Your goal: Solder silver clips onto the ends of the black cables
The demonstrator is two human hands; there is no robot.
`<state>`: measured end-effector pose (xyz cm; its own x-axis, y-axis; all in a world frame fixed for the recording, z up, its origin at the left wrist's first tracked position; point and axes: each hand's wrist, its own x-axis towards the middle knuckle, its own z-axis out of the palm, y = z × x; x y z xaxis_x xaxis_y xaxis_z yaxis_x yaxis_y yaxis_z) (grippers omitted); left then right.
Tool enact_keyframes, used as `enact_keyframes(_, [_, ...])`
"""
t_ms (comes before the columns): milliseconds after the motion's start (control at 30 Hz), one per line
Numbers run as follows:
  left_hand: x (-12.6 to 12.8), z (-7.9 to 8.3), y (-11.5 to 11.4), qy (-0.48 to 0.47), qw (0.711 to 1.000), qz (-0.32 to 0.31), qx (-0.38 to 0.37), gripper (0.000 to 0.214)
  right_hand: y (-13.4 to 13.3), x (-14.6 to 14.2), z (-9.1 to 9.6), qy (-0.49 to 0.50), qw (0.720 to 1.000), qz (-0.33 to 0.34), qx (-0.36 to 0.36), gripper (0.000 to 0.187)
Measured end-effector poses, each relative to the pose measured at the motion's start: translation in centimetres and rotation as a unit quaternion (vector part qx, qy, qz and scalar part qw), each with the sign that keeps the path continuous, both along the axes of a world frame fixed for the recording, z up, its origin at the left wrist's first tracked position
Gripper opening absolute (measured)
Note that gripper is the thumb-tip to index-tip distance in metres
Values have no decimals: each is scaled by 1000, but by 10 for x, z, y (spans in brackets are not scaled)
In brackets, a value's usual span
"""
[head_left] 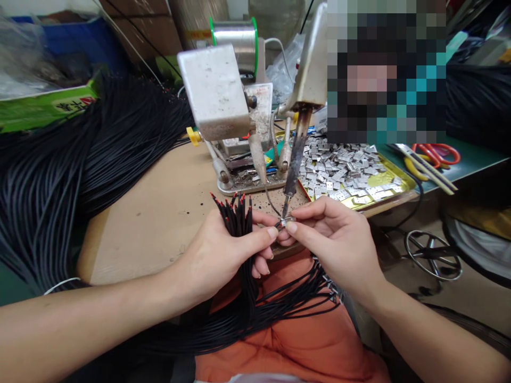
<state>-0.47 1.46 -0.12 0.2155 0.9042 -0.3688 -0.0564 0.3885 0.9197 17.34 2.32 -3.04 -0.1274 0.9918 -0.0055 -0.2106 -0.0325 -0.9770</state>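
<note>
The left hand point(223, 255) grips a bundle of black wires point(239, 223) firmly, while the right fingers point(315, 208) pinch a small metal tab point(286, 222) steady, just below the soldering iron point(297, 143).

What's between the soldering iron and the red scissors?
A gold tray heaped with small metal tabs, shown in the head view.

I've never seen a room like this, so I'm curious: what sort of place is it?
It looks like a small electronics or wiring workshop. A soldering iron on a stand, a spool of solder, a heap of small metal tabs and great bundles of black wires all suggest this.
</note>
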Motion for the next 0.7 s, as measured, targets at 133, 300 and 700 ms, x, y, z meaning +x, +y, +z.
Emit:
enact_keyframes(133, [1, 3, -1, 14, 1000, -2, -3, 22, -1, 4, 2, -22, 1000, 2, 5, 17])
enact_keyframes(300, [2, 5, -6, 43, 999, -29, -3, 23, -8, 14, 13, -146, 987, 52, 43, 16])
enact_keyframes(700, [3, 2, -8, 33, 998, -52, -2, 28, -6, 84, 43, -438, 851, 199, 211, 18])
